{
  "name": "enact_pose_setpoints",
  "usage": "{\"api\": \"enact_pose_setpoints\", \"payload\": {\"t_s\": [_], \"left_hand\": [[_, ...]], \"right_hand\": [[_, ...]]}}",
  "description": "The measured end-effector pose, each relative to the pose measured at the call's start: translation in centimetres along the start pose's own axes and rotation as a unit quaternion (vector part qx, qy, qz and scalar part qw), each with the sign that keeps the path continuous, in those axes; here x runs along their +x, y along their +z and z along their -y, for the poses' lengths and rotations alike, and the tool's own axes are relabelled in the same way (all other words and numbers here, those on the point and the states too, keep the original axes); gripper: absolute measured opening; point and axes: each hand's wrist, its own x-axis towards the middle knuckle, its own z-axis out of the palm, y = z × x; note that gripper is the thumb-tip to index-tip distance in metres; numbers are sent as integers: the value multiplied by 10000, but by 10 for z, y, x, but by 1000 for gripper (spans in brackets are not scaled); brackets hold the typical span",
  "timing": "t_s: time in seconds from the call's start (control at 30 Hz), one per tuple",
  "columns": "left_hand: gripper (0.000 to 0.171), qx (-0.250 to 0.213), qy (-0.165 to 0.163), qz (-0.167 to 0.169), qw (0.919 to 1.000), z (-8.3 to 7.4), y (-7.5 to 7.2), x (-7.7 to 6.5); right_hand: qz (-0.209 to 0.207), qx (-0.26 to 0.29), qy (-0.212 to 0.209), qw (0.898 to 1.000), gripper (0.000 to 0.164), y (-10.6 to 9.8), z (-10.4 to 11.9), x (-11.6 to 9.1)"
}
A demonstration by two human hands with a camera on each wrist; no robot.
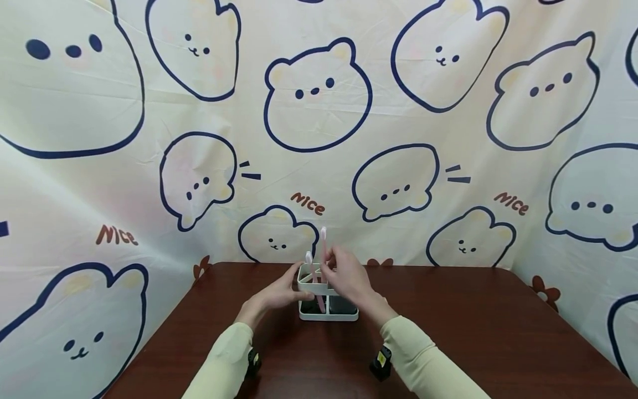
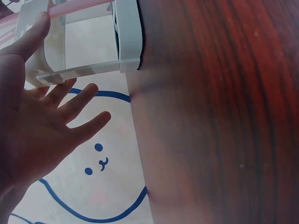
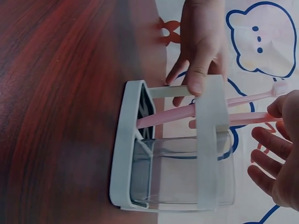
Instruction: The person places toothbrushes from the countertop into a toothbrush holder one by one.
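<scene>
Dk red-brn tbl [image 1: 478, 327], cream cloth bkgd [image 1: 384, 124] w/ blue-outlined bears [image 1: 318, 119]

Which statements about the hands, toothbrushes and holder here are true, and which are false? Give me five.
1. The right hand grips a toothbrush. True.
2. The left hand also grips a toothbrush. False: it grips the holder.
3. Both toothbrushes are mainly pink. True.
4. The holder lies on its side. False: it stands upright on the table.
5. A clear cup sits in the holder's right half. True.
</scene>
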Motion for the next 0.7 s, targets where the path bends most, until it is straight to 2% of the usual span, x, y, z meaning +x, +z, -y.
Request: {"api": "enact_pose_setpoints", "payload": {"t_s": [0.27, 0.57, 0.7], "left_hand": [[86, 13, -89, -12, 10000, -1, -1, 0], [85, 65, -19, -15, 10000, 0, 0, 0], [87, 96, 8, -33, 9999, -1, 1, 0]], "right_hand": [[-161, -509, -228, 9983, 7, 11, -9, -6], [-426, -1142, -537, 9911, 11, 18, -20, -15], [-440, -1182, -431, 9911, 13, 19, -26, -21]]}}
